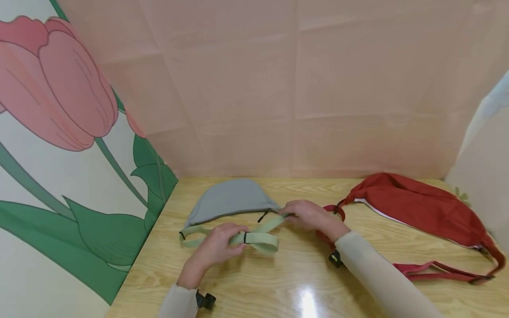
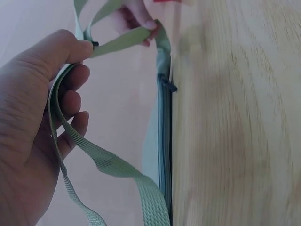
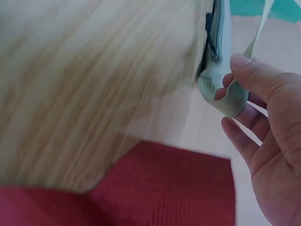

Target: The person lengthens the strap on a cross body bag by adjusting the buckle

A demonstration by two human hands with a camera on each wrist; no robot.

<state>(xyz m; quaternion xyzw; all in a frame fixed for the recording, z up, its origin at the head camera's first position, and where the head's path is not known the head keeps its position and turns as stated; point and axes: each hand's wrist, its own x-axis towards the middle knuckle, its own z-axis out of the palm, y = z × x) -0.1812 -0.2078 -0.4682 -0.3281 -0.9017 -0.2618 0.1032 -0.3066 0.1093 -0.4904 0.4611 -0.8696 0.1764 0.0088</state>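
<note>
A grey-green waist bag [image 1: 232, 197] lies at the back of the wooden table, its dark zip pull hanging at the right end. Its pale green strap [image 1: 264, 239] is raised in front of it, looped, with a black slider on it. My left hand [image 1: 221, 243] pinches the looped strap beside that slider; in the left wrist view the strap [image 2: 113, 162] trails down past the fingers. Near the bag's right end, my right hand [image 1: 305, 215] pinches the strap between thumb and fingers, where the right wrist view shows the webbing [image 3: 230, 101] curving round.
A red waist bag [image 1: 417, 205] lies at the right, its red strap [image 1: 433, 270] and black buckle [image 1: 335, 259] spread on the table [image 1: 270, 291] near my right forearm. Behind stands a pinkish sheet [image 1: 294, 88]; a tulip-printed panel [image 1: 59, 176] borders the left.
</note>
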